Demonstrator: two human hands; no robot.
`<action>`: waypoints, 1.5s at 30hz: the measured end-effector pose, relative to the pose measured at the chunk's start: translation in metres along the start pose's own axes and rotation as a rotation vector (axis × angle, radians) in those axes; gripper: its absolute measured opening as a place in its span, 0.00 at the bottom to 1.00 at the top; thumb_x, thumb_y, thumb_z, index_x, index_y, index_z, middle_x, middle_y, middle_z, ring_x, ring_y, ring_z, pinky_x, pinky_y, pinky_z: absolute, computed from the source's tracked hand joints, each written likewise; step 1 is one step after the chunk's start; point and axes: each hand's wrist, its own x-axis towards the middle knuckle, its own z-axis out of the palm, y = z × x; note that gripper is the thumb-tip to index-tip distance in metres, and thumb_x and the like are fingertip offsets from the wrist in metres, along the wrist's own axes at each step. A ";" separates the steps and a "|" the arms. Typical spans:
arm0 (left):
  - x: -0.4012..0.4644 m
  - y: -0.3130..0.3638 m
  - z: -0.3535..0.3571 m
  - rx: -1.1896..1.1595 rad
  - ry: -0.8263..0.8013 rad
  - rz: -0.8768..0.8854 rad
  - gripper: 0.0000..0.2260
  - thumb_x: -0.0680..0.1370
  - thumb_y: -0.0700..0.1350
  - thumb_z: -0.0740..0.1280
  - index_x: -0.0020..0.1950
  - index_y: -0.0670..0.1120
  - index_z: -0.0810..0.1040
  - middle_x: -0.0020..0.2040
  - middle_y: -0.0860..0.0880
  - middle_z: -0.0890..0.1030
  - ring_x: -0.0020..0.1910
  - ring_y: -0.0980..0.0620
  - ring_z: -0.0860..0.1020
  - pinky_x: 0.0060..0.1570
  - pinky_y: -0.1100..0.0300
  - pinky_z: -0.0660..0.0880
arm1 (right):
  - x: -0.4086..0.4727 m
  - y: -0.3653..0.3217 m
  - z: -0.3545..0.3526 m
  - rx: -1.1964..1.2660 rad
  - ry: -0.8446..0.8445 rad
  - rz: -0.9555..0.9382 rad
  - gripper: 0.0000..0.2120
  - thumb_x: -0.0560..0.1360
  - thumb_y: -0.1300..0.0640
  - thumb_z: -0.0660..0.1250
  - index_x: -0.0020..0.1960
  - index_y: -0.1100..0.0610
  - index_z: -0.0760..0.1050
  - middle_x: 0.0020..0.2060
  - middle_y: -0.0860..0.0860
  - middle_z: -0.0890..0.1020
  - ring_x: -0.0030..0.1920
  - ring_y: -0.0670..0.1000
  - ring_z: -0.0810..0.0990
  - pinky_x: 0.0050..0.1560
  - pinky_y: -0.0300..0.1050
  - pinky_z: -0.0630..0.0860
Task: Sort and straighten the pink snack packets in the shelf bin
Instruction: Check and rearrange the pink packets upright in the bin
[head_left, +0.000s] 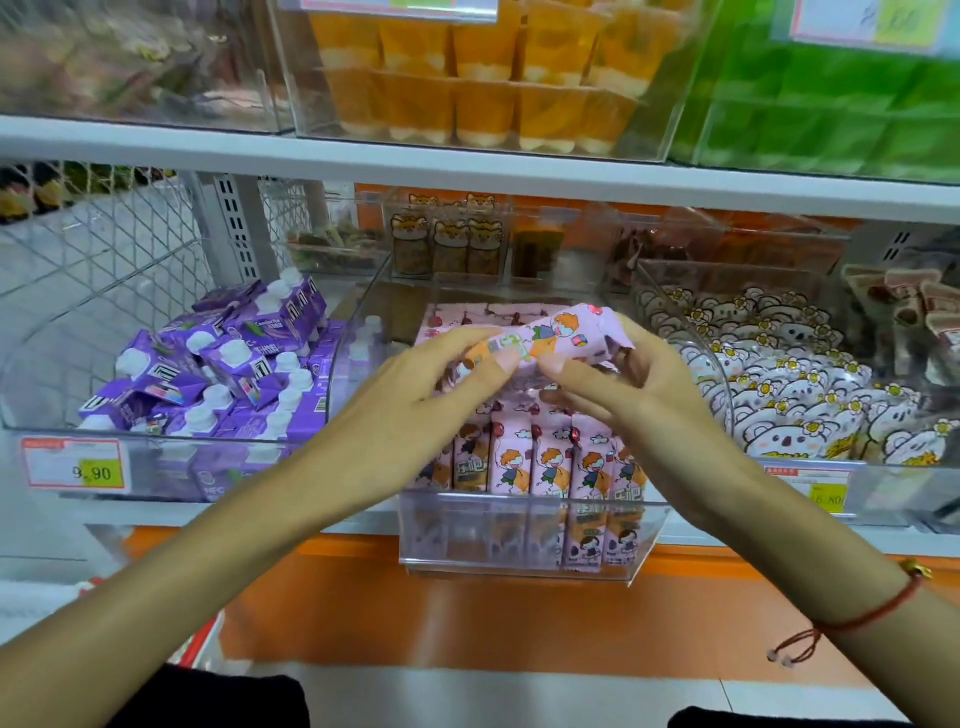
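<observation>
Task looks partly done: the front row of pink packets (540, 462) stands upright and fairly even against the front wall of the clear bin (524, 540), at the shelf's front edge. More packets lie flat toward the back of the bin, so the rear likely needs work; the hands hide the middle. One pink packet (540, 338) is out, held sideways just above the bin. The left hand (421, 379) grips its left end, fingers (467, 338) curled over the top, thumb pressed on the front. The right hand (634, 384) pinches the right end, thumb forward, fingers wrapped behind. Both forearms reach in from below, palms facing each other. The held packet is not yet slotted in.
</observation>
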 end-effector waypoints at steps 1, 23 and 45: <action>0.001 0.000 -0.002 -0.001 -0.019 0.013 0.20 0.75 0.65 0.60 0.62 0.58 0.76 0.56 0.62 0.80 0.56 0.65 0.76 0.58 0.60 0.73 | 0.001 0.000 -0.002 0.003 -0.012 -0.005 0.20 0.68 0.55 0.71 0.58 0.57 0.75 0.50 0.51 0.84 0.51 0.49 0.84 0.53 0.43 0.80; -0.009 -0.040 0.001 -0.142 0.293 -0.222 0.13 0.79 0.48 0.64 0.61 0.59 0.68 0.51 0.69 0.70 0.50 0.72 0.70 0.48 0.70 0.68 | 0.113 0.024 -0.005 -0.578 0.374 0.027 0.08 0.78 0.62 0.62 0.46 0.54 0.64 0.42 0.50 0.75 0.49 0.56 0.77 0.49 0.46 0.73; -0.008 -0.051 -0.005 -0.402 0.246 -0.189 0.14 0.78 0.42 0.67 0.56 0.61 0.72 0.52 0.69 0.73 0.52 0.67 0.75 0.36 0.80 0.70 | 0.162 0.043 -0.002 -1.089 -0.214 0.068 0.14 0.81 0.55 0.59 0.65 0.58 0.73 0.50 0.54 0.78 0.40 0.46 0.77 0.34 0.27 0.72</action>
